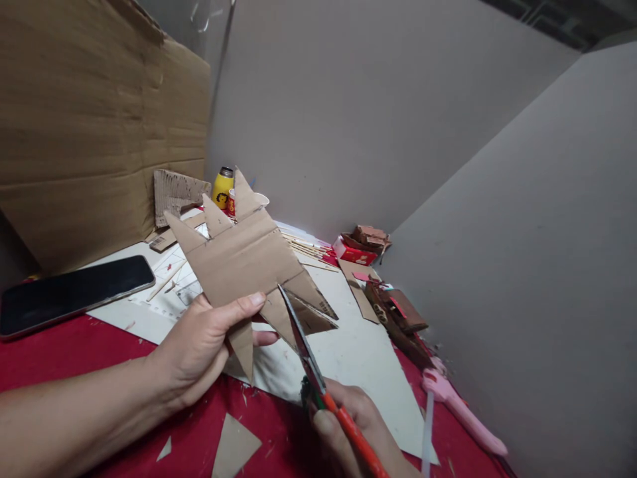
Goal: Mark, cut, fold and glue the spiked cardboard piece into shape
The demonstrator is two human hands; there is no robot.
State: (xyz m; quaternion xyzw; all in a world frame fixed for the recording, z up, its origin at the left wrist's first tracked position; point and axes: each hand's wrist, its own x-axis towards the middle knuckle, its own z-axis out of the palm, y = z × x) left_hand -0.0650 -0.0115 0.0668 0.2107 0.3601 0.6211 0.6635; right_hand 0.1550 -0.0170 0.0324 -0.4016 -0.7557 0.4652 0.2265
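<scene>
My left hand grips a flat piece of cardboard cut with pointed triangular spikes, thumb on top and fingers underneath. My right hand is closed round the handles of a pair of scissors, one of them orange. The scissor blades lie at the lower edge of the cardboard, between two spikes, with the tip near a drawn line. Below my hands, a loose cardboard triangle and a small scrap rest on the red cloth.
A phone lies at the left on white board and red cloth. Behind stand a large cardboard sheet and a yellow bottle. Thin sticks, a red box and a pink glue gun sit toward the wall.
</scene>
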